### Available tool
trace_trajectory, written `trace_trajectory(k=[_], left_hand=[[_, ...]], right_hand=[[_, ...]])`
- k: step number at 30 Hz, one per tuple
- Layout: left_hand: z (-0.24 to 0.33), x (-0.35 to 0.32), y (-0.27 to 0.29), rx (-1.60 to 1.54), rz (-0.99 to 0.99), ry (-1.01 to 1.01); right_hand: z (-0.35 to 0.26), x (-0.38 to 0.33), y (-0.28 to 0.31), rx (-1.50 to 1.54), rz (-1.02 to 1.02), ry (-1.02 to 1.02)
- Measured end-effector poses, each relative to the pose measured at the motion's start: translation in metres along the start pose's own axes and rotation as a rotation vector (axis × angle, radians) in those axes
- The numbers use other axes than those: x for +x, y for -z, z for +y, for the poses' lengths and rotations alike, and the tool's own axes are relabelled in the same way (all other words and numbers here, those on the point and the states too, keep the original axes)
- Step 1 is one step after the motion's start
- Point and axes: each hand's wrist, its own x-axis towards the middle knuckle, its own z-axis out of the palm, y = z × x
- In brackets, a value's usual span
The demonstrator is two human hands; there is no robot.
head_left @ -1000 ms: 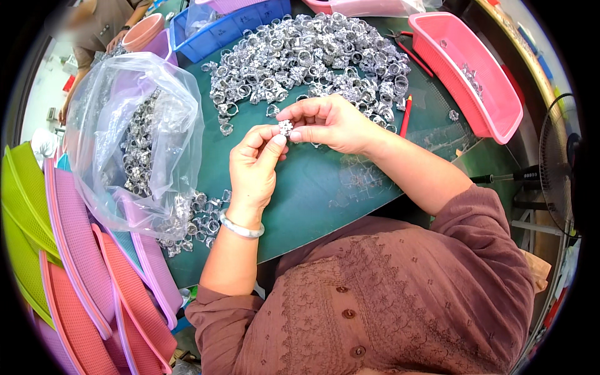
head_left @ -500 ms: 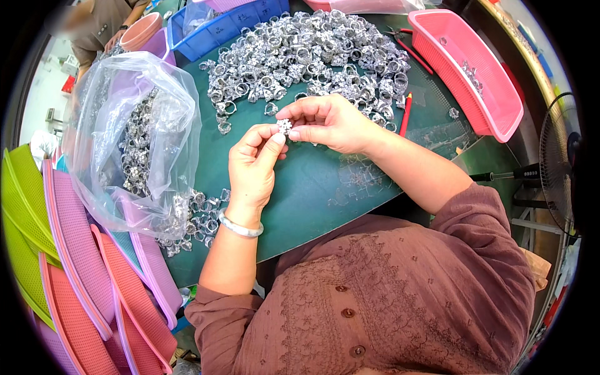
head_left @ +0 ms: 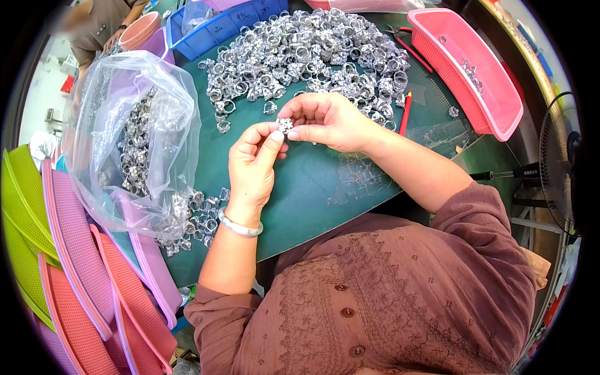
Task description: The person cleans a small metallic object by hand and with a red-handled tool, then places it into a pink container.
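Note:
Between the fingertips of both hands is a silver ring [head_left: 285, 125] with a sparkling, clustered head turned up; its band is hidden by the fingers. My left hand [head_left: 255, 159] pinches it from the left, thumb on top, a pale bangle on that wrist. From the right, my right hand [head_left: 331, 123] grips it between thumb and curled fingers. Just beyond the hands a big heap of similar silver rings [head_left: 306, 53] covers the far part of the green table [head_left: 300, 194]. A few single rings lie at the heap's near edge.
On the left stand a clear plastic bag [head_left: 134, 144] of rings and stacked coloured baskets [head_left: 78, 250]. A blue bin [head_left: 228, 25] is at the back. Rightward are red-handled pliers [head_left: 414, 53], a red pencil [head_left: 406, 114], a pink basket [head_left: 465, 69] and a fan [head_left: 559, 162]. Another person stands far left.
Almost nothing differs. The ring has turned very slightly between my fingertips, and both hands stay in the same place.

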Motion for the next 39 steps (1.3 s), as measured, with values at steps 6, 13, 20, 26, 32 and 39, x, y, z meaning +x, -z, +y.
trace_trajectory(k=[6, 13, 20, 26, 32, 39], left_hand=[[-0.0003, 0.0000, -0.0017, -0.026, 0.001, 0.011], [0.0022, 0.0005, -0.0025, -0.120, -0.002, 0.046], [0.0044, 0.0006, -0.0032, -0.090, -0.015, 0.089], [0.0050, 0.0004, -0.0033, -0.099, -0.021, 0.106], [0.0036, 0.0001, -0.0016, -0.121, -0.056, 0.102], [0.0022, 0.0003, -0.0011, -0.120, -0.057, 0.092]], right_hand=[[0.0030, -0.0005, -0.0012, -0.059, 0.023, 0.042], [0.0038, 0.0004, 0.0026, -0.297, -0.030, 0.225], [-0.0006, -0.0014, 0.0036, -0.167, -0.075, 0.059], [-0.0008, -0.0028, 0.0067, -0.198, -0.068, -0.011], [-0.0033, -0.0017, 0.0074, -0.185, -0.055, 0.009], [-0.0023, -0.0016, 0.0060, -0.141, -0.030, 0.030]])
